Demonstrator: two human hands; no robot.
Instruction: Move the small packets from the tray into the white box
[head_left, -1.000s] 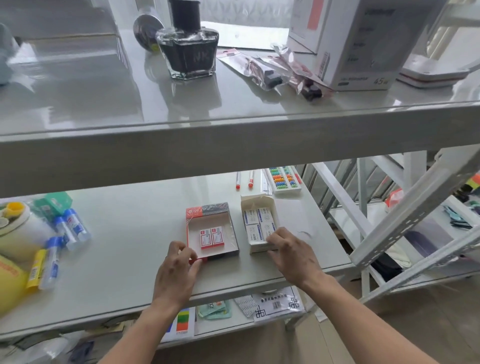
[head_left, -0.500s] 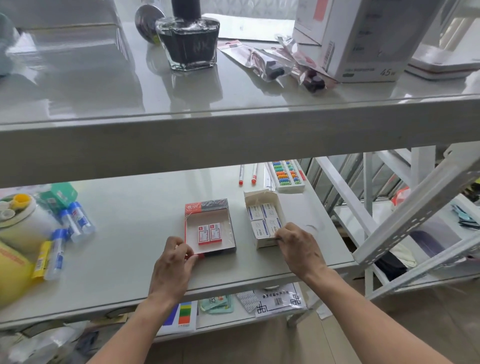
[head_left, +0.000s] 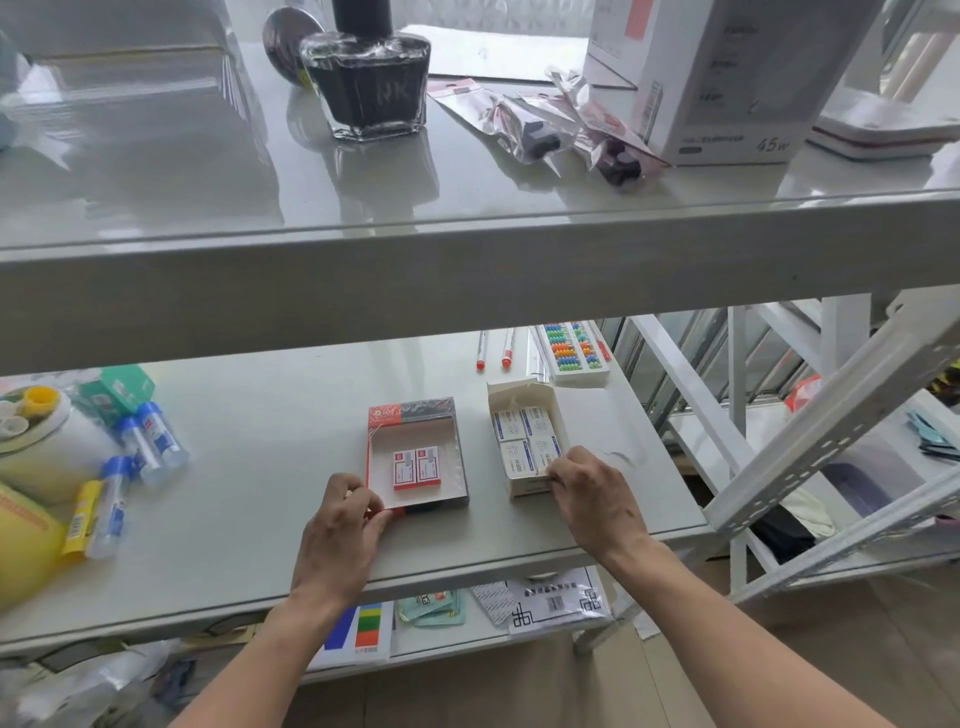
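Note:
On the middle shelf a shallow tray (head_left: 457, 457) with a red and dark rim holds two small red-and-white packets (head_left: 416, 468) side by side. Right of it stands the open white box (head_left: 522, 488), filled with several blue-and-white packets (head_left: 525, 435). My left hand (head_left: 345, 525) pinches the tray's near left corner. My right hand (head_left: 592, 493) grips the near right corner of the white box, fingertips on its rim next to the nearest packet. Whether a packet is under those fingertips is hidden.
Glue bottles (head_left: 148, 447), a white jar (head_left: 47, 441) and a yellow container (head_left: 21, 545) crowd the shelf's left end. Two red-tipped pens (head_left: 493, 351) and a bead abacus (head_left: 574, 353) lie at the back. The upper shelf edge (head_left: 467, 275) overhangs. A white metal frame (head_left: 831, 431) stands to the right.
Both hands stay on the tray corner and box corner; the right hand's fingers have shifted slightly along the box's near rim. The head view has moved a little.

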